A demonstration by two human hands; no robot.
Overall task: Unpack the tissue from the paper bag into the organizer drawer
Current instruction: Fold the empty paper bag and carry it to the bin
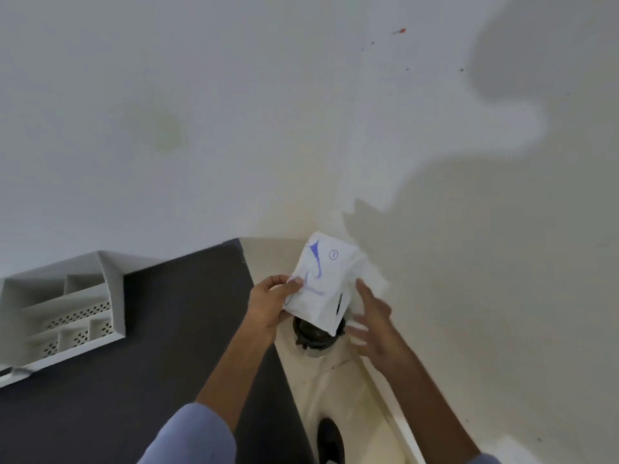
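Head view, looking steeply down along a pale wall (234,112).

Left hand (271,303): clenched on the left edge of a white paper bag (318,283), thumb on the printed face, the other fingers hidden behind it. The bag is held up in the air, tilted, its far end toward the wall. It carries blue line print and a small circled mark near the far end; the lettering is too blurred to read. A dark strip runs along its lower right edge; what it is cannot be told.

Right hand (371,324): fingers spread and motion-blurred, just right of the bag. A pale smear lies beyond its fingertips, right of the bag; whether that is tissue or part of the bag cannot be told. The hand looks released, but contact with the bag cannot be told.

Tissue: not separately visible. Whether any is in the bag cannot be told.

White organizer (72,309): well left of the bag, standing on a dark table (150,380), cut off by the left frame edge. Several open compartments show, some with perforated fronts. Contents not discernible.

Directly under the bag, on the cream floor (335,390): a dark round object (315,333), mostly hidden by the bag, not identifiable. A dark shoe (330,440) is cut off at the bottom edge. Light blue sleeves (191,437) cover the upper forearms. A large shadow (485,212) falls on the wall right of the bag.
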